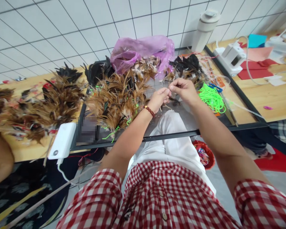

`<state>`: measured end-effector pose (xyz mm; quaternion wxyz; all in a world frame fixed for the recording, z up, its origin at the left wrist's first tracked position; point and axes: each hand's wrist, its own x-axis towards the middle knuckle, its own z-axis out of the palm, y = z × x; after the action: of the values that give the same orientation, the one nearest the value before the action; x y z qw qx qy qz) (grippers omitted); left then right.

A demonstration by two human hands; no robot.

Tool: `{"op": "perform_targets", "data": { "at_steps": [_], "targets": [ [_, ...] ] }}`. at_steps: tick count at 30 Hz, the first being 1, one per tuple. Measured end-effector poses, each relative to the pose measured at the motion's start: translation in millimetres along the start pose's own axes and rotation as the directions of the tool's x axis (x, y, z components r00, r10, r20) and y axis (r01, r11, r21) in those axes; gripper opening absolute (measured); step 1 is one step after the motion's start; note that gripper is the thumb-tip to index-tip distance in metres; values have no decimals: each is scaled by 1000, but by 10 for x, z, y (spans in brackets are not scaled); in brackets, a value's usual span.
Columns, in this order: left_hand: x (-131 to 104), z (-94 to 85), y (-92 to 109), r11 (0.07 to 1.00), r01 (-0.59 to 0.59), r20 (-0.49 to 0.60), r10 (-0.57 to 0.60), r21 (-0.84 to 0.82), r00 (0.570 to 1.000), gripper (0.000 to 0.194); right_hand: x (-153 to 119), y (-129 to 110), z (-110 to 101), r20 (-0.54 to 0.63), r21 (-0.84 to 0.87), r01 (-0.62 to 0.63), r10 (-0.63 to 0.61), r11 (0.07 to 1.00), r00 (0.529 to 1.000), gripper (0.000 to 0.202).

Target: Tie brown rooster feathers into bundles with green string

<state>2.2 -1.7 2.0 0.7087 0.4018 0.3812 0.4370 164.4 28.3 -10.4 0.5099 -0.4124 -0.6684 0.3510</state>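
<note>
My left hand and my right hand meet fingertip to fingertip above the glass-topped tray table. Both are closed in a pinch. Whatever they hold is too small to make out. Just left of my left hand spreads a large pile of brown feathers, with bits of green cord among them. Beyond my right hand lies a heap of dark feathers. A tangle of bright green cord rests right of my right wrist. Under my hands, a few loose dark feathers show on the surface.
A pink plastic bag with feathers stands against the tiled wall. Behind to the right are a white bottle and a power strip. On the left lie more feathers and a white power bank. Another person's arm shows at far left.
</note>
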Motion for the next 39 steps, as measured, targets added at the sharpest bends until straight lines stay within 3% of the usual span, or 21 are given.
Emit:
{"op": "perform_targets", "data": {
  "at_steps": [2,6,9,11,14,17,20,25,30,33,36,39],
  "targets": [
    [34,-25,34,997,-71,-103,67,-38,992,39,-22,7,-7,-61,-227,4,-19,974,998,22],
    [89,-70,102,981,-170,-287,137,-94,948,40,-123,-2,9,-1,-642,-14,17,766,1000,22],
    [105,-72,105,982,-160,-348,117,-97,930,39,-174,8,98,18,-766,-57,110,641,994,28],
    [119,-72,78,983,-152,-358,107,-100,927,39,-171,39,164,5,-798,-82,143,597,990,22],
    [154,-83,20,982,-154,-373,104,-106,922,37,-145,87,209,-35,-737,-58,48,674,998,14],
    [180,-90,-25,981,-156,-382,100,-118,919,36,-159,83,207,-77,-603,80,-157,794,985,12],
    [172,-70,-43,974,-169,-354,106,-153,929,34,-214,35,232,-45,-524,204,-266,827,963,14],
    [132,-25,-40,971,-157,-303,96,-182,948,32,-251,-52,303,-15,-394,214,-239,894,971,21],
    [127,-16,-70,976,-192,-296,154,-103,943,30,-204,-99,258,-146,-64,16,-25,998,989,37],
    [134,-12,-102,974,-216,-258,193,-63,947,28,-176,-84,226,-89,108,-36,46,994,995,47],
    [137,-8,-114,978,-201,-259,179,-57,949,27,-161,-70,184,-81,37,-10,13,999,997,51],
    [123,-2,-98,985,-159,-261,137,-66,956,28,-157,-89,128,-96,-118,104,-116,987,989,50]
  ]
}}
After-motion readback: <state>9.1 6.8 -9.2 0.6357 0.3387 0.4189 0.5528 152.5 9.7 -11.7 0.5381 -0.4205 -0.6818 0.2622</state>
